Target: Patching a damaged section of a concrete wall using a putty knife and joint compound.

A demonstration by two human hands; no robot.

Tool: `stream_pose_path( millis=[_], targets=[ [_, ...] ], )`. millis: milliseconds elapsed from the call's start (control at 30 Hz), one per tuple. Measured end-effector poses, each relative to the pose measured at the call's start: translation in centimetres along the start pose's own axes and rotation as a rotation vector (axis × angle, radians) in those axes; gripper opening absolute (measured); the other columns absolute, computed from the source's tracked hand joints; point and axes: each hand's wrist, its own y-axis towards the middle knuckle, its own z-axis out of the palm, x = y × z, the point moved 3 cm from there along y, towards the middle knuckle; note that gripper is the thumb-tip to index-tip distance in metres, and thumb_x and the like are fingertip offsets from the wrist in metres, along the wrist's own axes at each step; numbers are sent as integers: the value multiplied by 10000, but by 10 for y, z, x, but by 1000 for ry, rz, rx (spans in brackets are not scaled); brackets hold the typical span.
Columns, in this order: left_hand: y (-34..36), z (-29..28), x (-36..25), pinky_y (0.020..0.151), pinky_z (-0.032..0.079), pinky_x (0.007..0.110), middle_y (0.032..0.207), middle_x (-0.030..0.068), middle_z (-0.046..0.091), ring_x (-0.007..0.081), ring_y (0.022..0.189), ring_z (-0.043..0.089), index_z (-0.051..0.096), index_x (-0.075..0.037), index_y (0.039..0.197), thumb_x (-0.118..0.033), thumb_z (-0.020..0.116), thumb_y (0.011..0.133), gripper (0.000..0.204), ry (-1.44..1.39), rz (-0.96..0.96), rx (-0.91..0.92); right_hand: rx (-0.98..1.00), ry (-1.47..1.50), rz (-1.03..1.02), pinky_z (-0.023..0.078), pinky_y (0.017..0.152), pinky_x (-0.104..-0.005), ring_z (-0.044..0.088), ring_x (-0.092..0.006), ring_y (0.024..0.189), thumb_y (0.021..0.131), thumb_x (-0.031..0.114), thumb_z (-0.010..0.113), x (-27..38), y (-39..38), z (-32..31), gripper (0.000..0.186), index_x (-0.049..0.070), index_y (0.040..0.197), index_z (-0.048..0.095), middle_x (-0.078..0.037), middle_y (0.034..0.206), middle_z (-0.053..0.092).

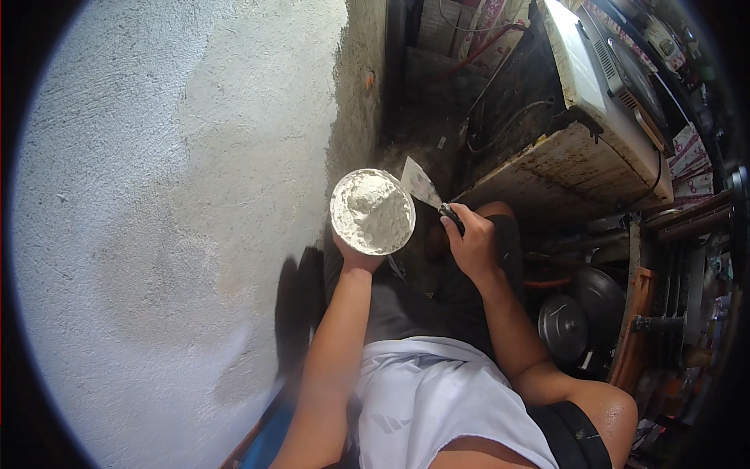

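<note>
In the middle of the frame my left hand (pixel 355 254) cups from below a bowl (pixel 373 212) full of white putty. My right hand (pixel 471 242) closes on the scraper (pixel 422 186) handle, its blade just beside the bowl. I judge I am loading putty; next, the blade needs to dip in.

Wall (pixel 156 234): pale grey-white, mottled, with a darker grey rough strip along its edge. Bowl (pixel 373 212): white rim, filled with off-white paste. Putty knife (pixel 422 186): blade silvery, smeared white; handle black (mostly covered by the right hand (pixel 471 242)). Shirt (pixel 437 406): white with a faint grey mark. Shorts (pixel 422 305): dark grey. Weight plates (pixel 582 316): black.
</note>
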Motion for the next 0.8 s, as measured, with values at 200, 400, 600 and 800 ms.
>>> stream_pose_path(
  millis=[200,400,600,800],
  targets=[
    [-5,-13,-8,1170,365,554,1540,118,481,360,1399,467,482,-147,1509,-590,360,1000,686,56,63,-38,64,33,-40,567,756,-420,712,-397,898,892,106,745,16,-6,6,251,-27,1097,688,-217,970,725],
    [-7,-7,-7,1170,367,553,1552,114,469,357,1411,457,457,-148,1527,-593,355,1012,688,30,20,-9,17,2,-41,563,743,-417,718,-386,904,900,119,737,13,-4,-2,237,-10,1095,701,-221,1000,726],
    [-6,-5,-12,1183,353,556,1566,100,455,348,1427,441,443,-155,1538,-687,326,1004,763,60,60,-15,38,30,115,551,717,-417,718,-394,877,905,102,726,13,-6,4,200,-14,1065,704,-222,932,725],
    [-5,-7,-10,1188,347,551,1580,99,436,348,1437,427,422,-161,1550,-698,329,1002,773,150,125,-58,33,37,167,535,665,-436,709,-415,814,908,105,720,9,-15,14,180,-15,1041,701,-238,848,703]
  ],
)
